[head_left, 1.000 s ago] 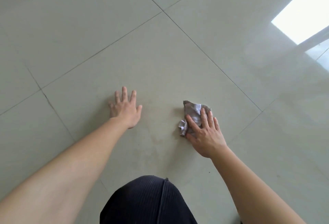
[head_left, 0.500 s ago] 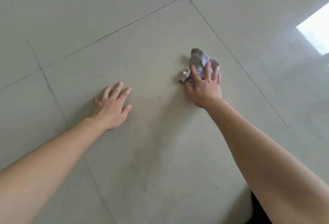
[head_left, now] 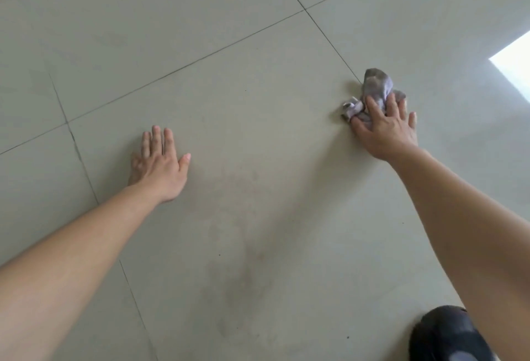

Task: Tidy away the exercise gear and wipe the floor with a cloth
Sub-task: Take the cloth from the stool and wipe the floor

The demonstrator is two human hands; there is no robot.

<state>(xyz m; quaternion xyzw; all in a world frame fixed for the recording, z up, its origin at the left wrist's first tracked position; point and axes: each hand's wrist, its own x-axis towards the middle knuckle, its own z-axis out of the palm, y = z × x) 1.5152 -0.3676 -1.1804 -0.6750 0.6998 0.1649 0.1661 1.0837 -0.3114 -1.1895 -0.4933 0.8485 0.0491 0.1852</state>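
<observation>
A crumpled grey cloth [head_left: 375, 85] lies on the pale tiled floor [head_left: 243, 79] at the upper right, close to a grout line. My right hand [head_left: 385, 128] presses down on its near part, fingers spread over the fabric; the far end of the cloth sticks out beyond my fingertips. My left hand [head_left: 160, 162] rests flat on the floor to the left, palm down, fingers together, holding nothing. A faint dull smear [head_left: 243, 269] shows on the tile between and below my arms. No exercise gear is in view.
Dark grout lines cross the large floor tiles. A bright patch of reflected light [head_left: 513, 71] sits at the right edge. My knee in dark cloth [head_left: 447, 335] shows at the bottom right corner.
My right hand has pushed the cloth away from me and to the right across the tile. The left hand stayed planted on the floor while the view shifted.
</observation>
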